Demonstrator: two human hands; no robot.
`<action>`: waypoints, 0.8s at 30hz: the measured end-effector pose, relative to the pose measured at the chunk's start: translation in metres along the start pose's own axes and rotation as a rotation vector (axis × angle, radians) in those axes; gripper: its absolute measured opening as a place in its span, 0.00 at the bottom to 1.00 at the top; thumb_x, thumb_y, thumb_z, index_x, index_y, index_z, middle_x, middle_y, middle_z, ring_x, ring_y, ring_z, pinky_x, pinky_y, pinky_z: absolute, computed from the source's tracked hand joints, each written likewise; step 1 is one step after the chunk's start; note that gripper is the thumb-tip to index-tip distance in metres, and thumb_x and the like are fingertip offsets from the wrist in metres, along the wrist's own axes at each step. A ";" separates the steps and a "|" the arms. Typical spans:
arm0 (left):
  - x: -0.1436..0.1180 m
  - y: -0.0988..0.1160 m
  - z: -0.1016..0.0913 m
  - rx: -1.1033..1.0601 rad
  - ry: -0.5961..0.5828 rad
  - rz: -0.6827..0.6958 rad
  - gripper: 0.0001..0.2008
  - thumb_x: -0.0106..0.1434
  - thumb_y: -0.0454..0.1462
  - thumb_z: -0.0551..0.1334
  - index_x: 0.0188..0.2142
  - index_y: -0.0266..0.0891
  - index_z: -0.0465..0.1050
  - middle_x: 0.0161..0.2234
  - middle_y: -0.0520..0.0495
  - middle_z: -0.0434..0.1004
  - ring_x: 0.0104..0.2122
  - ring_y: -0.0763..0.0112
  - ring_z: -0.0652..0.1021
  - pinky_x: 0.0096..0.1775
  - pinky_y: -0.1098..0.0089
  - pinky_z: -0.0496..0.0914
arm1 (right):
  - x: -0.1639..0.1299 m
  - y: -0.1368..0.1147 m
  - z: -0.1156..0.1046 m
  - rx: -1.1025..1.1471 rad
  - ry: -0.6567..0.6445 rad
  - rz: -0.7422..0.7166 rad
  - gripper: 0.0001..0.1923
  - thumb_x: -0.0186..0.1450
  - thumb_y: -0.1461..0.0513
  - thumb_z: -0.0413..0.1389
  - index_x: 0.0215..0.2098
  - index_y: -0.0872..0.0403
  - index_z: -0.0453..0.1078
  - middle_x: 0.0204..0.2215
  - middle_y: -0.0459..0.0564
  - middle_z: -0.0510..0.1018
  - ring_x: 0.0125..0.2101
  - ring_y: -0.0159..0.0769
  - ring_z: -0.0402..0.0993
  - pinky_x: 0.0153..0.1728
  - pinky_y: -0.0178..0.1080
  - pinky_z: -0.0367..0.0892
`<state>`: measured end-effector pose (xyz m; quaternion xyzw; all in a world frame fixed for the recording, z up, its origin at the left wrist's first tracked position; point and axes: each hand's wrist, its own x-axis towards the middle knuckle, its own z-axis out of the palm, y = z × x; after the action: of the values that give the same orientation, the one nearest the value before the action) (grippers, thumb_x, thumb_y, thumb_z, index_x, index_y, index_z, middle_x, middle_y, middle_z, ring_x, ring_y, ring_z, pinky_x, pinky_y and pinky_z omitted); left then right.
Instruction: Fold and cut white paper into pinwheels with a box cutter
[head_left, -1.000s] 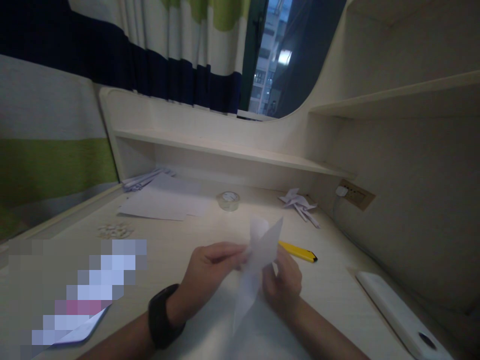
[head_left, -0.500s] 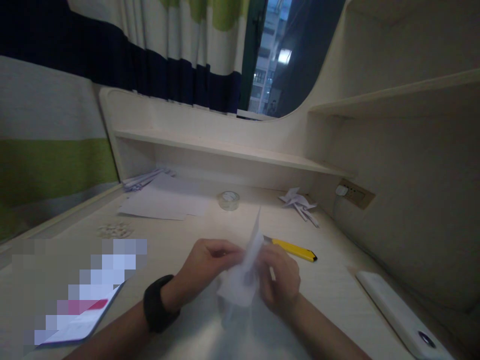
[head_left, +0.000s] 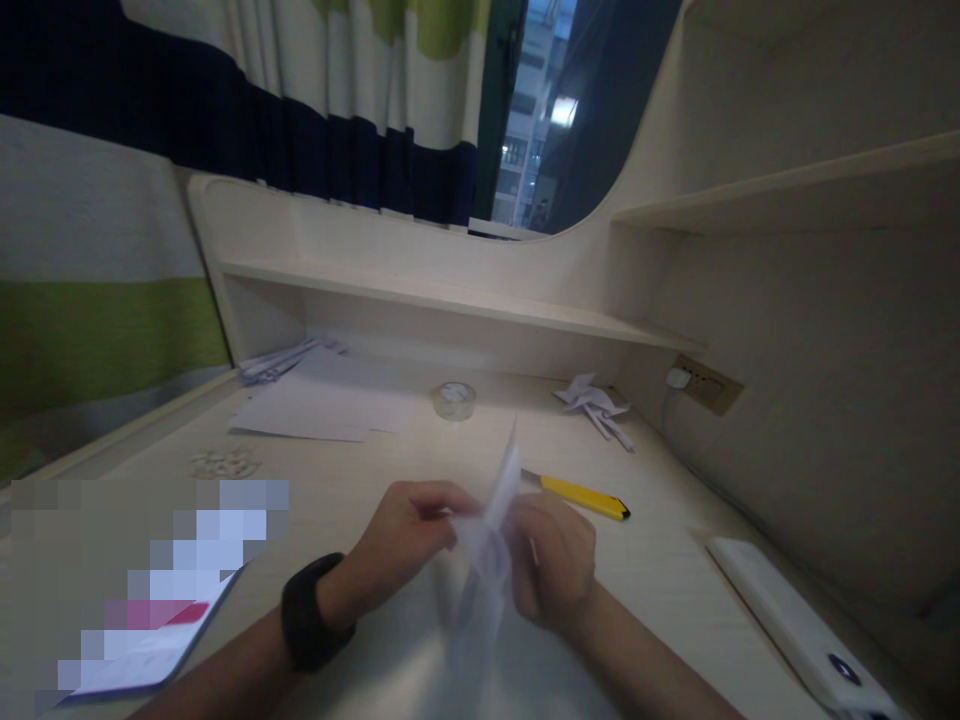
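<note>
A white paper pinwheel (head_left: 491, 550), its blades smeared by motion, is held upright between my two hands over the desk. My left hand (head_left: 420, 520), with a black band on the wrist, pinches at its left side, thumb and fingers pressed together. On the right, my right hand (head_left: 555, 560) curls closed around the back of the paper; its fingertips are partly hidden. Just beyond that hand lies a yellow utility knife (head_left: 585, 497) with its blade out.
A roll of clear tape (head_left: 454, 402) sits farther back. Folded paper pinwheels with sticks (head_left: 592, 405) lie at the back right, paper sheets (head_left: 307, 400) at the back left. Small pale pieces (head_left: 225, 463), a partly blurred tablet (head_left: 172, 640) and a white device (head_left: 787, 620) flank my arms.
The pinwheel's blades have shifted: the wide lower blade now appears narrower and blurred, with another blade pointing left. Both hands stay nearly in place; the view has moved slightly.
</note>
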<state>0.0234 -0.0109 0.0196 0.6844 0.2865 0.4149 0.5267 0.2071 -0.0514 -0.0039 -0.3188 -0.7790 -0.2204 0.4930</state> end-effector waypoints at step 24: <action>0.006 -0.026 0.001 -0.314 -0.052 -0.096 0.10 0.54 0.39 0.67 0.32 0.33 0.78 0.32 0.42 0.78 0.30 0.66 0.75 0.33 0.69 0.69 | 0.029 -0.017 -0.014 -0.097 -0.115 -0.010 0.09 0.61 0.70 0.52 0.38 0.57 0.70 0.31 0.53 0.76 0.30 0.36 0.70 0.29 0.37 0.65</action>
<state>0.0283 0.0008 -0.0041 0.5898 0.2368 0.4108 0.6536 0.1953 -0.0646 0.0276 -0.3506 -0.7960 -0.2415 0.4303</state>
